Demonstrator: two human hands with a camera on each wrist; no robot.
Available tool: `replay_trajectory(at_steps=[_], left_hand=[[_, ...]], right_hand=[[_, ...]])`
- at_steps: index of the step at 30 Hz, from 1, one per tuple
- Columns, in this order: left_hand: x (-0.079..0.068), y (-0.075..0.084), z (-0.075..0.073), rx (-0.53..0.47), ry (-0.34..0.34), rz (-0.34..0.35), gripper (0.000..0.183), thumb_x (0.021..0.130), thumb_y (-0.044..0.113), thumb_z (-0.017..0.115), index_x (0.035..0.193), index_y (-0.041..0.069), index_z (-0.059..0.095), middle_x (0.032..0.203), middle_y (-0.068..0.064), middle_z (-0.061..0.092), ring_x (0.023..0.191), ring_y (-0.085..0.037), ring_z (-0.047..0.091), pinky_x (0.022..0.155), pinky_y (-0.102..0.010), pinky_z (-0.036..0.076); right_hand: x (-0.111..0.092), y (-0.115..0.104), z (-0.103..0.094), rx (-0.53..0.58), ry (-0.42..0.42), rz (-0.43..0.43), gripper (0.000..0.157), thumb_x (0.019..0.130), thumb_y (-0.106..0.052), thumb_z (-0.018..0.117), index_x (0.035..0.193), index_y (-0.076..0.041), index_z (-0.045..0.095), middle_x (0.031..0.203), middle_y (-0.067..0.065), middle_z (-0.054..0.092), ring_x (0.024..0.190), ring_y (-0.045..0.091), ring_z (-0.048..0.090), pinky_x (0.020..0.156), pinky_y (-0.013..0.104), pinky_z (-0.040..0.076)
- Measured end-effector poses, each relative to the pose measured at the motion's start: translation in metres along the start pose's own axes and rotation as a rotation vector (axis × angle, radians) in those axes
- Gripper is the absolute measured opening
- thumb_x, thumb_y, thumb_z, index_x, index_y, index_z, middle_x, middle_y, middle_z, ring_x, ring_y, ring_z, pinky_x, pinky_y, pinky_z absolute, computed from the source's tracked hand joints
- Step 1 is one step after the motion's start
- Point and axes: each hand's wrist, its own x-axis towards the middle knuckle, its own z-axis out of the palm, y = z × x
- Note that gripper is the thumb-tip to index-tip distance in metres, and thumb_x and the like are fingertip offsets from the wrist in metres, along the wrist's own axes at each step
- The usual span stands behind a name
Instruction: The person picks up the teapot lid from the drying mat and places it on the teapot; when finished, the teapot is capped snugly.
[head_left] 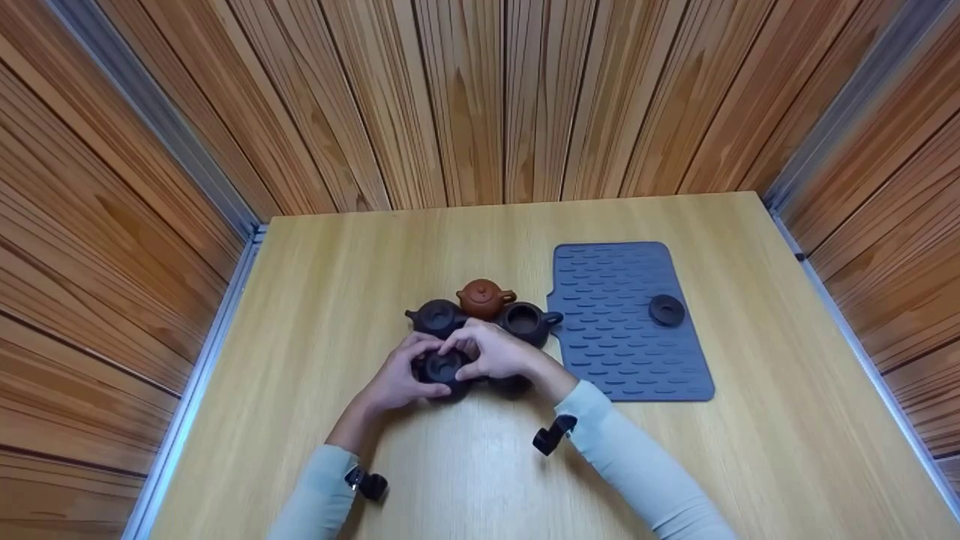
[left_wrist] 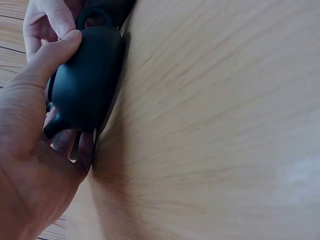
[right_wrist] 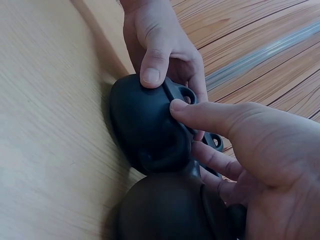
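A black teapot (head_left: 444, 366) stands on the table with its lid on, between both hands. My left hand (head_left: 401, 375) grips its body from the left, thumb on the near side and fingers round the far side. The teapot's spout (left_wrist: 57, 125) points into the left palm. From the right, my right hand (head_left: 491, 351) pinches the edge of the lid (right_wrist: 172, 92), which has a looped knob. In the right wrist view, the thumb (right_wrist: 187, 111) lies on the lid's near edge; the far fingertips are partly hidden.
Behind the hands stand another lidded black teapot (head_left: 437, 318), a reddish-brown teapot (head_left: 485, 298) and a lidless dark teapot (head_left: 525, 324). One more dark teapot (head_left: 510, 386) is partly hidden under the right wrist. A grey mat (head_left: 615, 360) at right bears a round dark lid (head_left: 667, 310).
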Motion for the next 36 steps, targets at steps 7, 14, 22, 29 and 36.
replay_trajectory(at_steps=[7,14,22,29,36], left_hand=[[0.000,0.000,0.000,-0.003,0.005,0.002,0.062,0.084,0.014,0.100,0.140,0.004,0.074,0.148,-0.020,0.063,0.145,-0.039,0.056,0.129,-0.051,0.036],[0.000,0.001,-0.001,0.008,-0.008,-0.011,0.065,0.085,0.018,0.100,0.142,0.004,0.072,0.149,-0.019,0.062,0.146,-0.039,0.056,0.130,-0.057,0.036],[-0.001,0.003,-0.001,-0.011,-0.011,-0.030,0.066,0.085,0.019,0.100,0.143,0.007,0.072,0.150,-0.018,0.062,0.148,-0.040,0.055,0.131,-0.061,0.034],[-0.001,0.003,0.001,-0.027,-0.001,-0.020,0.065,0.085,0.016,0.100,0.144,0.013,0.074,0.147,-0.016,0.063,0.145,-0.039,0.057,0.129,-0.058,0.035],[0.000,0.002,0.001,-0.027,0.001,-0.029,0.066,0.085,0.016,0.100,0.146,0.015,0.074,0.149,-0.016,0.063,0.147,-0.039,0.056,0.130,-0.060,0.032]], right_hand=[[-0.001,-0.002,-0.001,0.011,-0.006,0.007,0.040,0.095,-0.012,0.089,0.133,-0.016,0.080,0.138,0.019,0.065,0.118,0.029,0.062,0.107,0.046,0.049],[-0.003,-0.002,-0.006,0.042,-0.010,-0.053,0.039,0.095,-0.012,0.088,0.134,-0.013,0.080,0.137,0.020,0.067,0.121,0.033,0.067,0.108,0.049,0.056],[-0.007,0.001,-0.017,0.075,-0.018,-0.110,0.041,0.097,-0.012,0.087,0.136,-0.008,0.077,0.140,0.020,0.073,0.130,0.041,0.074,0.111,0.057,0.062],[-0.013,0.007,-0.028,0.127,0.032,-0.136,0.040,0.096,-0.006,0.087,0.135,-0.002,0.078,0.139,0.021,0.077,0.130,0.046,0.071,0.106,0.063,0.063],[-0.025,0.011,-0.045,0.128,0.102,-0.162,0.039,0.097,-0.004,0.085,0.134,0.003,0.076,0.137,0.026,0.078,0.131,0.046,0.071,0.111,0.066,0.059]])
